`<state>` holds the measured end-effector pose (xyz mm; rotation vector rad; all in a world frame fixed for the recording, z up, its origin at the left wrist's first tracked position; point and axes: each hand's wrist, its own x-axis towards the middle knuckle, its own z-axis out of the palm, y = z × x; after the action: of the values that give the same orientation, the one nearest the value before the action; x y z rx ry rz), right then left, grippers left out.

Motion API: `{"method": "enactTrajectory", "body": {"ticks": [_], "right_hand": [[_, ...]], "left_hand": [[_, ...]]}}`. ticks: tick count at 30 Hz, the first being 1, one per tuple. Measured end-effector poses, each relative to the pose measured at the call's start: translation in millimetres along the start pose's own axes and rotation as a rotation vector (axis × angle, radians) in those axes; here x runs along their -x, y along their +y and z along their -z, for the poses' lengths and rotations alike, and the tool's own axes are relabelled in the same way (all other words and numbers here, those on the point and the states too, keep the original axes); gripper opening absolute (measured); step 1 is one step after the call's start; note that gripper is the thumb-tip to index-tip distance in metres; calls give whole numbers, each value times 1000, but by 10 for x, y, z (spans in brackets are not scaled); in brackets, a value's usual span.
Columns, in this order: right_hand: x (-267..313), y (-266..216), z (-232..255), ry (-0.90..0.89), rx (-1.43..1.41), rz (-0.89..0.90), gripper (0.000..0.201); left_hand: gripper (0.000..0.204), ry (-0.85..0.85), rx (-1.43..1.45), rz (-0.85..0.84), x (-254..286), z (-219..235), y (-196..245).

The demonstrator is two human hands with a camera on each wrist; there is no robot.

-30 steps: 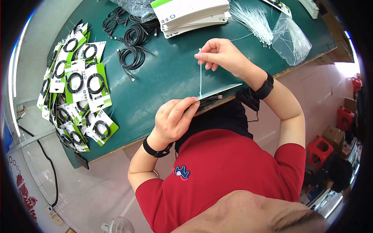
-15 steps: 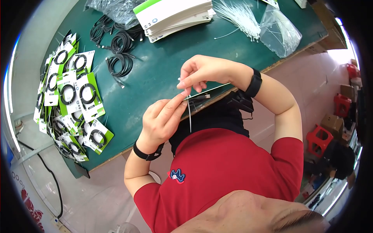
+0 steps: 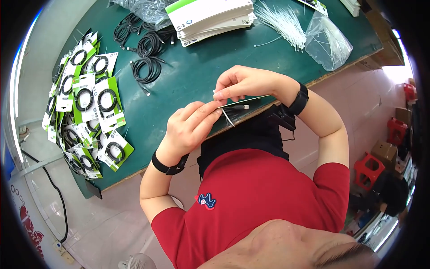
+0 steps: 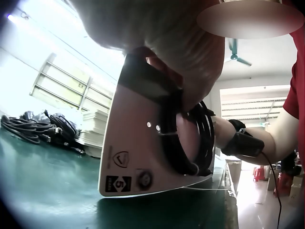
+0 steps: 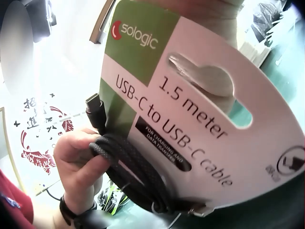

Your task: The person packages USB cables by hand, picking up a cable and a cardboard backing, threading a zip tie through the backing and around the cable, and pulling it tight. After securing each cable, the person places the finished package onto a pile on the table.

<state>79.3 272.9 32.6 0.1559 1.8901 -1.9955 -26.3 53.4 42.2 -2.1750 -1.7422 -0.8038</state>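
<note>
A coiled black USB-C cable point(image 5: 138, 171) lies against a printed cardboard card point(image 5: 200, 124), with its metal plug sticking out. My left hand point(image 3: 190, 123) grips card and coil together at the left end, fingers on top; in the right wrist view its finger and thumb pinch the coil. On the far side of the card, my right hand point(image 3: 244, 83) has thumb and forefinger pinched on the end of a white cable tie point(image 3: 228, 117). The tie's tail comes out on the near side, over the coil. From the left wrist, two small holes show in the card.
Packed cable cards point(image 3: 96, 98) are heaped on the left of the green table point(image 3: 188, 71). Loose coiled cables point(image 3: 148, 67), a stack of cards point(image 3: 215, 22), white cable ties point(image 3: 286, 27) and a clear plastic bag point(image 3: 329, 42) lie along the back.
My right hand has come down from above, where it held the tie upright, to the card's far side. The tie's tail now shows on the near side, and has swung to the right.
</note>
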Motion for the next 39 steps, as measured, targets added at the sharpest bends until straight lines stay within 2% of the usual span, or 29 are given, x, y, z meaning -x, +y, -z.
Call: {"method": "enactTrajectory", "body": {"ticks": [2,5,6,9,10,13,22,25,26,29,34,37,38,39], "right_hand": [[39,-41,21,6,24,5,23],[142,-143,92,467,284,438,14],[210,-208,83,460,290,439,14],[481,-376,-120,337,770,740,13],[485,-366,-178,333,770,740,13],[434,-288,-349,434,1106,857,20],[522,-65,-572,414,832,882,12],[574,-64,-560,154,-35,419,8],[571,-30,-534,150,-32,418,8],[513,148,-457,215,-419,179,8],[516,67,-506,222,-496,48,6],[533,93,-502,266,-224,105,8],[530,106,-498,264,-224,101,8],[518,124,-493,291,-105,205,9]], "left_hand": [[23,33,32,27,-15,-22,-12],[23,68,46,60,-28,-41,-14],[24,83,47,76,-37,-50,-18],[25,112,43,113,-59,-74,-19],[25,119,42,126,-66,-78,-15],[25,126,35,154,-73,-80,20],[23,170,22,272,-31,-69,51],[23,175,13,278,-27,-67,83],[23,172,3,279,-32,-62,100],[23,163,-12,293,-42,-43,153],[23,139,30,359,-72,-9,193],[22,104,129,432,-58,8,205],[23,75,199,476,-49,10,206],[23,46,270,520,-39,3,213]]}}
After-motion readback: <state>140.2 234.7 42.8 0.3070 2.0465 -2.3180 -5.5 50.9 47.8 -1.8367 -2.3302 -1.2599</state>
